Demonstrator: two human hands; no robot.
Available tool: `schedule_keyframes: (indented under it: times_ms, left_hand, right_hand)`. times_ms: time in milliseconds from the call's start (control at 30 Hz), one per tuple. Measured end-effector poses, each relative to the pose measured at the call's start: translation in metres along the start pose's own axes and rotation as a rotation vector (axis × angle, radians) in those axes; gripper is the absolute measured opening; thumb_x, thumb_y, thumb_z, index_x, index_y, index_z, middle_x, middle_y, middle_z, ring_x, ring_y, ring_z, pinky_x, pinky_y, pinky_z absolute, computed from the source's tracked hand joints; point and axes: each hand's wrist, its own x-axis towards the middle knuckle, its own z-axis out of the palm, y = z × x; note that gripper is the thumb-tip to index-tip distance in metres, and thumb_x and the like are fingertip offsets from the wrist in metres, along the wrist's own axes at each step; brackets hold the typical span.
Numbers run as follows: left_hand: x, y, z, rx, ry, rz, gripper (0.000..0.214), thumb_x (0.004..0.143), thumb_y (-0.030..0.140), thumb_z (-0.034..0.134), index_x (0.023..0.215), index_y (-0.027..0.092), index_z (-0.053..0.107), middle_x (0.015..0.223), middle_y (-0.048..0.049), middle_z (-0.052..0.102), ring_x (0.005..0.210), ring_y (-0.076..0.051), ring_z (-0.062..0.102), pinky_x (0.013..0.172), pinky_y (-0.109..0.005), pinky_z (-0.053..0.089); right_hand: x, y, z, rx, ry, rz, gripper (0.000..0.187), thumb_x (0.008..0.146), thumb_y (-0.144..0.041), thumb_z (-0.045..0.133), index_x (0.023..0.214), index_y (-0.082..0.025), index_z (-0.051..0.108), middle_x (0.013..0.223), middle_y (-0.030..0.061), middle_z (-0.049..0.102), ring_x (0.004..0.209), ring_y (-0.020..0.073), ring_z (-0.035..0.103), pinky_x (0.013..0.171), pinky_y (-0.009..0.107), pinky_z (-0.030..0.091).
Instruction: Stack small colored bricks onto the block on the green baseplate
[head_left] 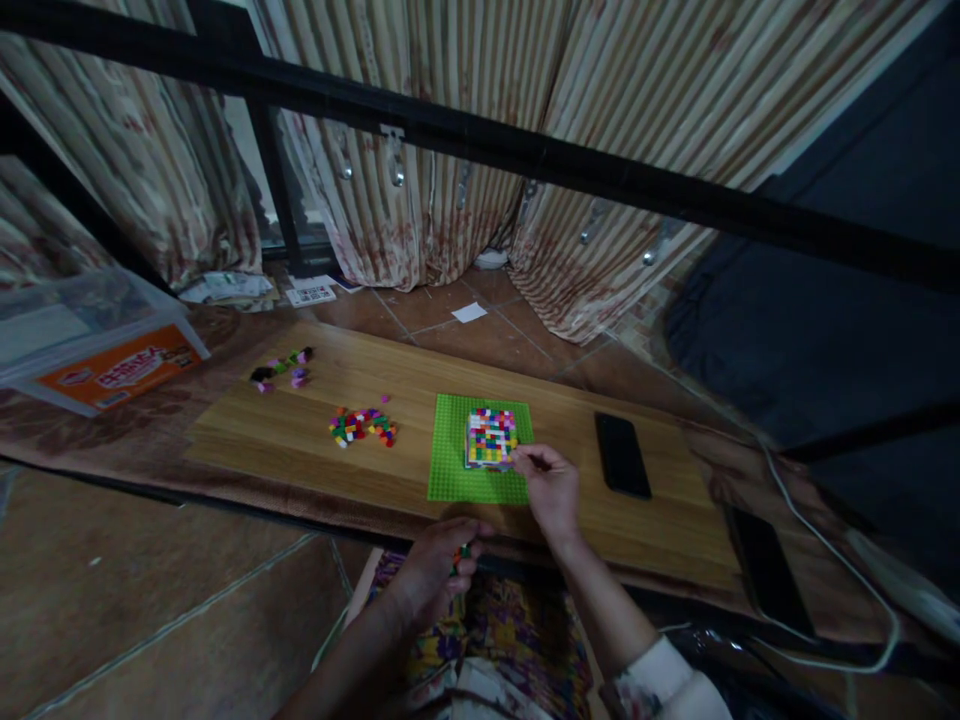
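A block of many-coloured toy bricks [490, 437] stands on a green studded baseplate [448, 470] on the wooden board. My right hand [551, 485] is at the block's right side, thumb and fingertips pinched together; whatever they may hold is too small to make out. Near the board's front edge, my left hand [439, 565] is curled around several small toy bricks [460, 557], with green and orange ones showing. Left of the baseplate lies a loose pile of coloured bricks [360, 426], and one pink brick [385, 398] sits apart from it.
Small figures or brick pieces [281, 370] lie at the board's far left, beside a clear plastic box [105, 340] with an orange label. To the right are a black phone [622, 455] and another dark device [766, 568] near a white cable [817, 540]. A dark bar [480, 135] crosses above.
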Motion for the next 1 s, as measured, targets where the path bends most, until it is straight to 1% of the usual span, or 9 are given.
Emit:
schedule_keyframes:
  times_ms: [167,267,367,467,533,633,733,833,1000]
  left_hand:
    - [-0.003,0.002,-0.002,-0.157,-0.029,0.001,0.02,0.078,0.025,0.062,0.089,0.008,0.063,0.062,0.0031,0.045,0.043,0.0,0.033,0.034,-0.012,0.015]
    - [-0.005,0.005,-0.002,-0.349,-0.058,-0.03,0.015,0.082,0.02,0.057,0.09,0.008,0.061,0.062,0.003,0.045,0.042,0.0,0.035,0.033,-0.01,0.02]
    - [-0.006,0.009,0.002,-0.539,-0.065,0.006,0.014,0.085,0.016,0.051,0.089,0.006,0.061,0.065,-0.0001,0.05,0.046,-0.002,0.044,0.036,-0.01,0.032]
    - [-0.004,0.012,0.01,-0.636,-0.036,0.06,0.016,0.085,0.012,0.048,0.086,0.006,0.062,0.071,-0.0057,0.057,0.058,-0.006,0.055,0.05,-0.015,0.048]
    - [-0.003,0.012,0.014,-0.664,-0.014,0.087,0.016,0.085,0.011,0.048,0.086,0.007,0.064,0.078,-0.0087,0.062,0.067,-0.01,0.061,0.062,-0.02,0.054]
    - [-0.003,0.012,0.019,-0.672,-0.017,0.118,0.016,0.084,0.01,0.05,0.088,0.008,0.065,0.087,-0.011,0.066,0.081,-0.015,0.065,0.075,-0.026,0.055]
    - [-0.005,0.013,0.021,-0.644,-0.06,0.106,0.019,0.084,0.012,0.05,0.094,0.008,0.065,0.097,-0.0124,0.067,0.091,-0.018,0.065,0.075,-0.027,0.055]
    - [-0.008,0.014,0.021,-0.617,-0.077,0.113,0.021,0.084,0.014,0.049,0.098,0.009,0.065,0.106,-0.0121,0.067,0.097,-0.019,0.064,0.074,-0.026,0.055]
    - [-0.007,0.013,0.02,-0.588,-0.12,0.11,0.026,0.084,0.015,0.051,0.105,0.01,0.065,0.111,-0.011,0.066,0.098,-0.018,0.062,0.08,-0.027,0.053]
  right_hand:
    - [-0.004,0.001,-0.004,0.045,0.041,-0.02,0.025,0.066,-0.035,0.071,0.082,-0.017,0.068,0.077,0.0033,0.069,0.069,0.0156,0.062,0.068,0.03,0.05]
    - [-0.017,-0.003,-0.014,0.005,0.049,-0.045,0.024,0.072,-0.038,0.066,0.085,-0.017,0.068,0.08,0.0045,0.069,0.073,0.0167,0.063,0.071,0.031,0.05]
    - [-0.04,-0.014,-0.023,-0.065,-0.024,-0.051,0.021,0.078,-0.037,0.061,0.086,-0.019,0.068,0.082,0.0045,0.069,0.076,0.0172,0.063,0.072,0.031,0.05]
    - [-0.065,-0.03,-0.026,-0.124,-0.133,-0.067,0.017,0.081,-0.034,0.06,0.087,-0.021,0.069,0.085,0.0041,0.068,0.08,0.0175,0.063,0.072,0.029,0.05]
    - [-0.079,-0.039,-0.026,-0.141,-0.195,-0.082,0.015,0.082,-0.032,0.058,0.088,-0.022,0.068,0.085,0.0038,0.068,0.081,0.0175,0.063,0.072,0.028,0.049]
    - [-0.091,-0.049,-0.024,-0.147,-0.286,-0.109,0.014,0.085,-0.028,0.056,0.089,-0.023,0.068,0.086,0.0031,0.067,0.082,0.0167,0.063,0.074,0.028,0.049]
    - [-0.094,-0.053,-0.022,-0.182,-0.35,-0.144,0.015,0.086,-0.025,0.054,0.092,-0.024,0.067,0.089,0.0028,0.067,0.083,0.0162,0.063,0.076,0.028,0.049]
    - [-0.092,-0.053,-0.022,-0.243,-0.368,-0.204,0.016,0.088,-0.024,0.052,0.096,-0.024,0.066,0.09,0.0032,0.066,0.084,0.0164,0.062,0.076,0.028,0.049]
    - [-0.085,-0.054,-0.02,-0.425,-0.404,-0.299,0.021,0.089,-0.024,0.05,0.104,-0.025,0.064,0.095,0.0044,0.066,0.089,0.018,0.06,0.08,0.03,0.048]
